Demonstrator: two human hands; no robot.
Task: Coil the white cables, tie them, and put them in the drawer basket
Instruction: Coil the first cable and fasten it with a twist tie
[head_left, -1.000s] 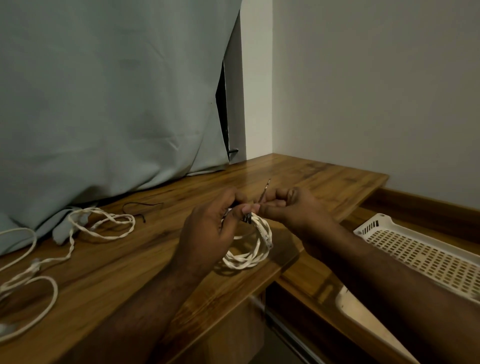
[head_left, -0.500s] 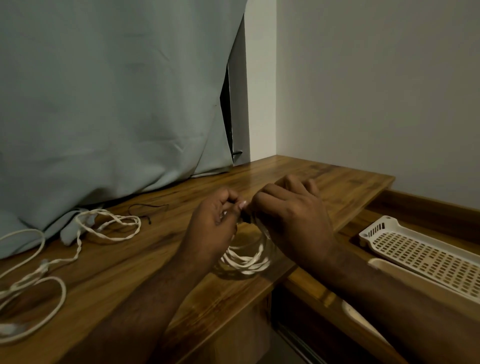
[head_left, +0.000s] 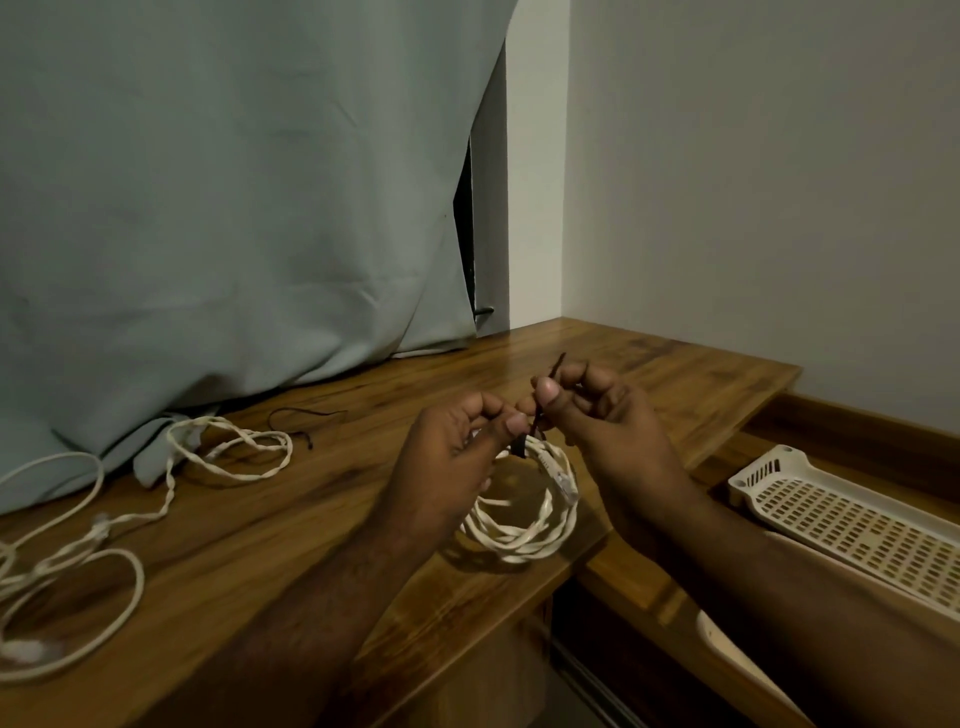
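Note:
A coiled white cable (head_left: 524, 530) lies on the wooden desk (head_left: 322, 519) near its front right edge, with a clear plug at its right side. A thin dark tie (head_left: 540, 410) runs up from the top of the coil. My left hand (head_left: 452, 457) pinches the tie's lower part at the coil. My right hand (head_left: 597, 415) pinches the tie's upper part between thumb and fingers, its tip sticking up past them. The white perforated drawer basket (head_left: 779, 478) sits low at the right.
A loose white cable (head_left: 228, 452) sprawls at the desk's left, reaching the left edge of view. A second dark tie (head_left: 306, 415) lies behind it. A grey curtain (head_left: 234, 208) hangs over the desk's back. A wall stands to the right.
My right hand has turned palm-side up and lifted off the coil, drawing the tie's end upward. My left hand stays at the coil's top. The view has shifted a little.

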